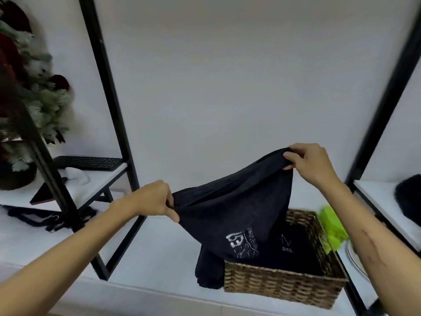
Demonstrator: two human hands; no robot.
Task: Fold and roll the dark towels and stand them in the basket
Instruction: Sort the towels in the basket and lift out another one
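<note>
Holding a dark towel [232, 208] up in the air between both hands, above and just left of a wicker basket [282, 283]; left hand [155, 199] sits lower, fingers pinched tight on the towel's left corner, cloth bunched at the thumb; right hand [312, 163] sits higher and further right, fingers curled and clamped over the opposite corner; towel stretches on a slant between the two grips and sags to a point below, white printed logo facing the camera near the bottom; lower tip hangs over the basket's front-left corner, contact with the rim unclear; inside the basket lies more dark fabric [293, 249] with pale lettering, lying flat rather than standing; another dark rolled towel [209, 270] stands outside, against the basket's left wall, on the white shelf [159, 258]; basket rests on that shelf, toward the right; bright green object [332, 229] just behind the basket's right side, partly hidden by the right forearm; black metal frame post [109, 92] runs up at left, a second at far right; black keyboard [88, 163] on a raised white ledge at left; frosted tree with red ornaments [29, 92] at far left, blurred; dark fuzzy item [410, 197] on the right-hand ledge, cut off by the edge; black strap [50, 217] lies on the lower shelf at left.
</note>
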